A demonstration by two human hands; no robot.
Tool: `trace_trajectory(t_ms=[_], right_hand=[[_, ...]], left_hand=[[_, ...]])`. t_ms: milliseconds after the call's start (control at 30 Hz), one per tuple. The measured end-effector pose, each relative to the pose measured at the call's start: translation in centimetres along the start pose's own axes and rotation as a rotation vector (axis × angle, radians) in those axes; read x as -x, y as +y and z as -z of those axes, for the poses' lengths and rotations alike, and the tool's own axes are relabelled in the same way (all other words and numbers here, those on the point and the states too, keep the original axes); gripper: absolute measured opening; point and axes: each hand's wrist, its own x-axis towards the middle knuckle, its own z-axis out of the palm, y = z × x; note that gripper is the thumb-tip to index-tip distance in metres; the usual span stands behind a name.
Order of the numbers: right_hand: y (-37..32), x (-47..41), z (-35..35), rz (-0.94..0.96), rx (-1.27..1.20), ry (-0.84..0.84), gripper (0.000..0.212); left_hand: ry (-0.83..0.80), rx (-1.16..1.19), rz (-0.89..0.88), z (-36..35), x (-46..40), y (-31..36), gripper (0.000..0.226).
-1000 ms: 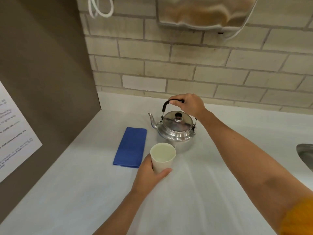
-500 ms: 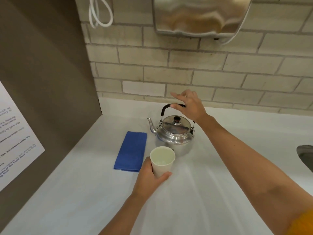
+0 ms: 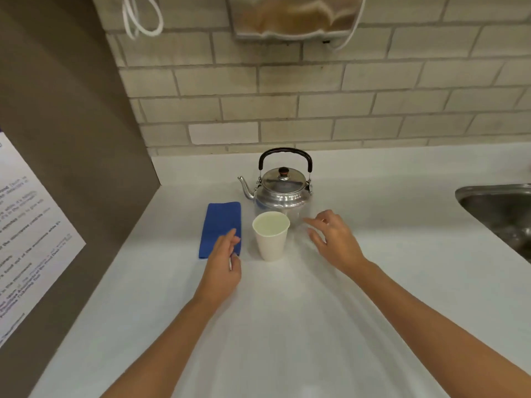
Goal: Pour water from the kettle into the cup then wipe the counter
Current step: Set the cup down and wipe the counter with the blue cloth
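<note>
I've let go of both — my left hand (image 3: 222, 261) has come off the cup (image 3: 271, 236), my right hand (image 3: 334, 242) off the kettle (image 3: 283, 187) handle. Both hover open, empty. Cup stands upright before the kettle, beside the blue cloth (image 3: 219, 228) on the counter (image 3: 287, 326).

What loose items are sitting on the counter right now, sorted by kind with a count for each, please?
Kettle: 1, metal, upright at the back
Paper cup: 1, white, upright in front of the kettle
Cloth: 1, blue, folded, left of the cup
Total: 3
Neither the left hand nor the right hand holds any of them.
</note>
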Motion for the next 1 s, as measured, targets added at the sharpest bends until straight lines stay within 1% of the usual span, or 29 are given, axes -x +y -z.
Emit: trace_trajectory(t_ms=[67, 133, 200, 267, 367, 467, 600, 700, 800, 867, 900, 1000], right_hand=[[0.5, 2.7, -1.1, -0.075, 0.028, -0.047, 0.029], [0.8, 4.6, -1.9, -0.141, 0.066, -0.061, 0.031], [1.3, 5.8, -2.5, -0.18, 0.149, -0.064, 0.034], [1.7, 6.1, -2.8, -0.206, 0.206, -0.075, 0.038], [2.1, 6.0, -3.3, -0.217, 0.207, -0.077, 0.04], [2.4, 6.0, -3.8, -0.225, 0.192, -0.073, 0.04], [2.5, 5.9, -3.7, -0.233, 0.176, -0.069, 0.039], [2.2, 6.0, -3.4, -0.227, 0.187, -0.097, 0.039], [2.0, 6.1, -3.1, -0.252, 0.17, -0.128, 0.039], [1.7, 6.0, -3.3, -0.264, 0.146, -0.124, 0.04], [1.5, 6.0, -3.3, -0.274, 0.12, -0.109, 0.04], [1.2, 6.2, -2.9, -0.298, 0.057, -0.071, 0.044]], left_hand=[[0.027, -0.038, -0.033, 1.2, -1.8, 0.1, 0.048], [0.016, -0.091, -0.012, 1.8, -4.0, 0.0, 0.045], [-0.014, -0.218, 0.019, 2.0, -6.4, -0.9, 0.043], [-0.082, -0.429, 0.045, 2.0, -9.1, -2.2, 0.041], [-0.229, -0.674, 0.076, 1.5, -13.2, -4.2, 0.045], [-0.332, -0.781, 0.093, 0.0, -14.9, -6.3, 0.051], [-0.29, -0.779, 0.02, -0.8, -14.3, -8.2, 0.051], [-0.32, -0.767, -0.064, 1.4, -12.1, -9.1, 0.051], [-0.269, -0.779, -0.104, 4.5, -8.0, -9.6, 0.05], [-0.201, -0.784, -0.044, 5.8, -5.5, -9.4, 0.049], [-0.169, -0.788, 0.021, 5.9, -4.2, -9.0, 0.05], [-0.077, -0.81, 0.197, 2.4, 0.7, -5.3, 0.052]])
